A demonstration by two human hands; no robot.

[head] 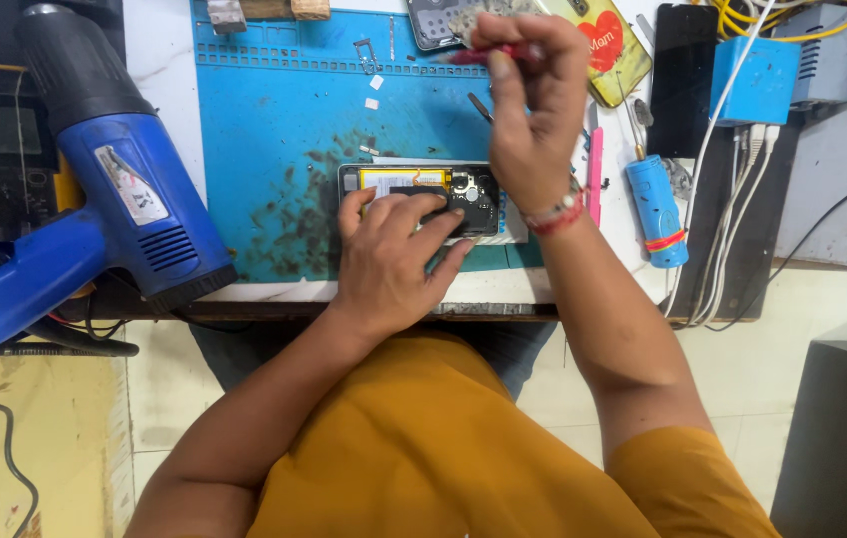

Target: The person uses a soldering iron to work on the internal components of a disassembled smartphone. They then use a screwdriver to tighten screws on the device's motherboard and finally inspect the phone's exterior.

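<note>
Covering a white bench (159, 60) — stained blue mat (284, 149), tiled floor (742, 349)

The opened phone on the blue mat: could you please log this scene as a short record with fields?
Phone: opened phone, back off, lying flat on the blue mat
Left hand: left hand pressing down on the phone
Right hand: right hand raised above it, gripping a red-handled tool
Left of mat: blue heat gun
Right of mat: blue cylinder
</note>
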